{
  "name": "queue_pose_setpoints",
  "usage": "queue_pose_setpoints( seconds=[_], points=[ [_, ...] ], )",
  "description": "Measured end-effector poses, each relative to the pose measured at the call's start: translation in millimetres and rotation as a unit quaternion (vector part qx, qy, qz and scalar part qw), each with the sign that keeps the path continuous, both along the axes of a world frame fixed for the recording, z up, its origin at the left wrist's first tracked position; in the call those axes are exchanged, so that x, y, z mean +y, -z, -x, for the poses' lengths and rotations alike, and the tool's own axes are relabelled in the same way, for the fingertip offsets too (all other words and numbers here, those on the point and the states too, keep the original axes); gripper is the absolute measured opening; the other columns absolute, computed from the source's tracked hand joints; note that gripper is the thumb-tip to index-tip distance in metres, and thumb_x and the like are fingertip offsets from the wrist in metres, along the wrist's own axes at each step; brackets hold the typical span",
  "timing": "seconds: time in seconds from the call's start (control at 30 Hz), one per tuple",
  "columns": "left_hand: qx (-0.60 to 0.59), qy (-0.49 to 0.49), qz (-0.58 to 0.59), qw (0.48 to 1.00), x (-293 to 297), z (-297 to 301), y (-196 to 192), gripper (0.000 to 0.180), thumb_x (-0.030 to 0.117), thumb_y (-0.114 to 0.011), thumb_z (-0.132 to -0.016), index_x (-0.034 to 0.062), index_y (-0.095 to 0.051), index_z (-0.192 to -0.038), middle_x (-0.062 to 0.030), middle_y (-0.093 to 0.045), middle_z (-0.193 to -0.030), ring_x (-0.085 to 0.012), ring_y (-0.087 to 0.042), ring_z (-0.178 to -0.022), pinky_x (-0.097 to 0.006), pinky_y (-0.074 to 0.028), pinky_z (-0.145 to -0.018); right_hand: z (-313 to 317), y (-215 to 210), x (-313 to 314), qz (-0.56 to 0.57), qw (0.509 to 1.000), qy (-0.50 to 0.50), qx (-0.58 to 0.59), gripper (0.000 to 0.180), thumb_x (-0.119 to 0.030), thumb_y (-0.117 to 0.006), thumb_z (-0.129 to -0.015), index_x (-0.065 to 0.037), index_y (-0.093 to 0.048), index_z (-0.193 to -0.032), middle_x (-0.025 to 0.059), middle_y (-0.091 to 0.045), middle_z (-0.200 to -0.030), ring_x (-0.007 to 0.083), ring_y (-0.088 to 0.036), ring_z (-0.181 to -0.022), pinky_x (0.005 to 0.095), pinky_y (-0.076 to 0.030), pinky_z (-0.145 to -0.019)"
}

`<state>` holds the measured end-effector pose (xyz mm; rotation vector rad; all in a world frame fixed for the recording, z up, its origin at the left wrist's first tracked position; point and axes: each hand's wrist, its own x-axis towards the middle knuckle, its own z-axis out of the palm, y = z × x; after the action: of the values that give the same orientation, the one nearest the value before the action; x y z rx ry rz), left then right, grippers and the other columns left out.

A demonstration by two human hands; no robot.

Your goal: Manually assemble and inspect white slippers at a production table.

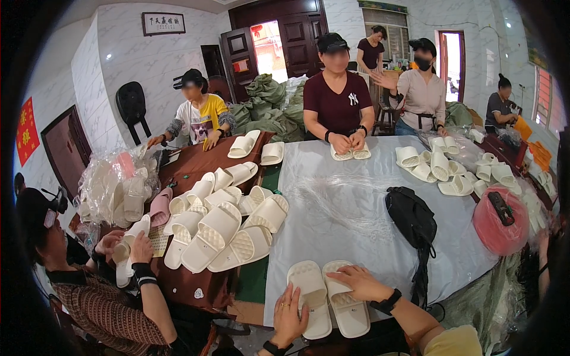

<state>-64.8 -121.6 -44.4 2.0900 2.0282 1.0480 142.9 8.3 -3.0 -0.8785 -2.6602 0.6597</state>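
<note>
Two cream-white slide slippers lie side by side at the near edge of the table, toes pointing away from me. Along the outer edge of the left slipper (314, 299) rests my left hand (289, 315), its fingers stretched out, a ring on one of them. My right hand (362, 286) lies over the strap of the right slipper (350, 311), palm down with fingers spread. Neither hand is wrapped round a slipper. Both wrists wear dark bands.
Left of me, a heap of white slippers (219, 225) covers brown cloth; a person there holds a slipper (122, 255). A black bag (411, 216) and pink bundle (500, 221) sit right. Opposite, a person handles another pair (350, 152). More slippers (439, 166) lie far right.
</note>
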Motion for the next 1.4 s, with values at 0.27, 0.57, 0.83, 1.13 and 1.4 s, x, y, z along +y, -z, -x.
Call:
queue_pose_setpoints(
  seconds=[0.27, 0.57, 0.83, 1.13, 1.4],
  points=[
    [-0.002, 0.005, -0.009, 1.000, 1, 2, -1, 0.055, 0.018, -0.057, -0.076, -0.0008, -0.040, -0.125, -0.0240, -0.036, -0.131, -0.0378, -0.041, -0.116, -0.045, -0.031, -0.097, 0, -1, 1, -0.013, 1.000, -0.006, -0.015, 0.061, -0.036, -0.060, -0.077, -0.025, -0.037, -0.132, 0.0124, -0.044, -0.123, 0.0326, -0.042, -0.114, 0.0459, -0.031, -0.094],
    [-0.001, 0.002, -0.004, 1.000, 2, 1, -1, 0.053, 0.019, -0.057, -0.077, -0.0017, -0.042, -0.123, -0.0245, -0.036, -0.131, -0.0376, -0.042, -0.115, -0.045, -0.031, -0.096, 1, 0, 2, -0.017, 1.000, -0.001, -0.018, 0.061, -0.033, -0.061, -0.077, -0.026, -0.037, -0.132, 0.0118, -0.044, -0.124, 0.0330, -0.042, -0.114, 0.0464, -0.031, -0.095],
    [-0.009, 0.001, -0.007, 1.000, -2, -2, -1, 0.053, 0.019, -0.057, -0.077, -0.0005, -0.042, -0.124, -0.0230, -0.037, -0.131, -0.0371, -0.042, -0.115, -0.045, -0.031, -0.096, -3, 1, -2, -0.020, 0.999, 0.001, -0.029, 0.062, -0.038, -0.061, -0.077, -0.025, -0.037, -0.132, 0.0120, -0.045, -0.123, 0.0326, -0.044, -0.112, 0.0459, -0.033, -0.093],
    [-0.021, 0.018, 0.028, 0.999, 0, 8, -4, 0.060, 0.019, -0.057, -0.076, 0.0016, -0.035, -0.129, -0.0214, -0.030, -0.136, -0.0368, -0.035, -0.121, -0.047, -0.028, -0.098, -13, -57, 48, -0.039, 0.992, -0.066, 0.095, 0.042, -0.029, -0.060, -0.082, -0.007, -0.052, -0.117, 0.0127, -0.052, -0.115, 0.0249, -0.052, -0.102, 0.0328, -0.043, -0.082],
    [-0.019, 0.022, 0.011, 1.000, 1, 9, -8, 0.063, 0.020, -0.060, -0.075, 0.0027, -0.034, -0.130, -0.0213, -0.033, -0.133, -0.0368, -0.036, -0.120, -0.045, -0.028, -0.099, 66, -12, 138, 0.167, 0.980, 0.101, 0.038, 0.032, -0.031, -0.062, -0.080, 0.000, -0.061, -0.091, 0.0124, -0.062, -0.080, 0.0215, -0.059, -0.075, 0.0310, -0.046, -0.065]
  ],
)
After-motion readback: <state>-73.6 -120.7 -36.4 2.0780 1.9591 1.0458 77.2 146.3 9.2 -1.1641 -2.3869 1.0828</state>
